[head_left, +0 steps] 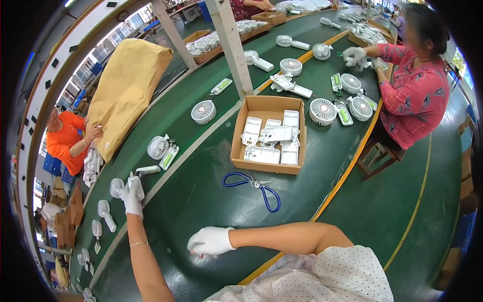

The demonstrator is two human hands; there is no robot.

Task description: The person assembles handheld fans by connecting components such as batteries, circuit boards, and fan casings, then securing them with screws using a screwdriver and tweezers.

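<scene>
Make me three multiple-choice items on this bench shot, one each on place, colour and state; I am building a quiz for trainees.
1. Where do the scissors lie?
A. inside the box
B. on the green table, in front of the cardboard box
C. in the right hand

2. What colour are the scissor handles?
A. blue
B. red
C. yellow

3. What is the left hand doing?
A. resting flat
B. holding the box
C. closed on a white fan

Key: 1 B, they lie on the table just short of the cardboard box; 2 A, both loops are blue; 3 C, its grip wraps the white fan.
</scene>
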